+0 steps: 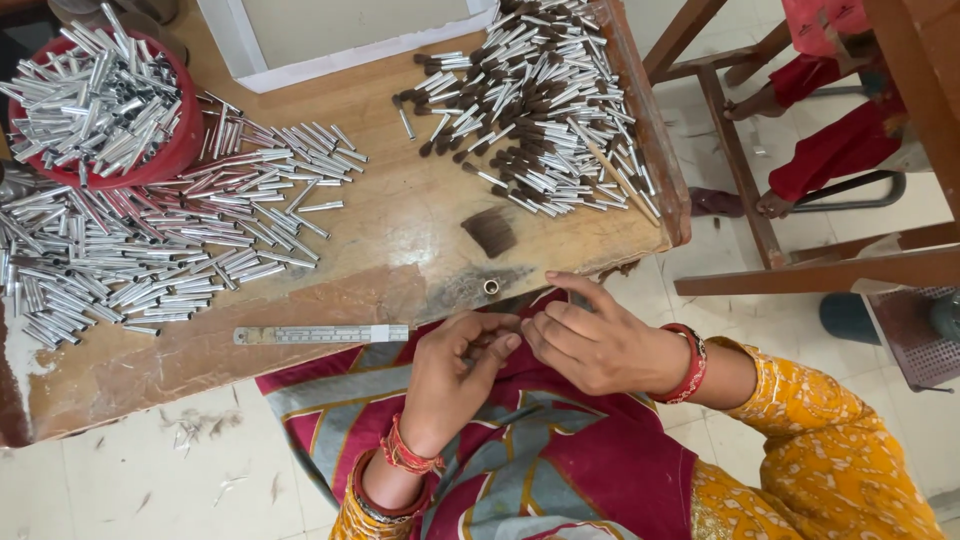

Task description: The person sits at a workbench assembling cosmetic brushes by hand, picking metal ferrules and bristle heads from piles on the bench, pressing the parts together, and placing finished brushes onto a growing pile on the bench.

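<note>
Your left hand (455,370) & right hand (595,345) meet fingertip to fingertip over your lap, just off the table (400,215) edge. Single ferrule (491,287) stands on the table just ahead of them; bristle tuft (490,232) beyond it. Ruler (320,334) lies left of your left hand. Loose tubes (150,240) far left, tub (105,100) behind them. Finished brush pile (545,100) ahead, w/ tray (330,35) to its left.

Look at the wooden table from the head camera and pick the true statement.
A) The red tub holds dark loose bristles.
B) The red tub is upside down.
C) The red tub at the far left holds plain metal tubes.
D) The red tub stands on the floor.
C: the red tub sits on the wooden table at the far left, heaped with plain metal tubes.
</note>
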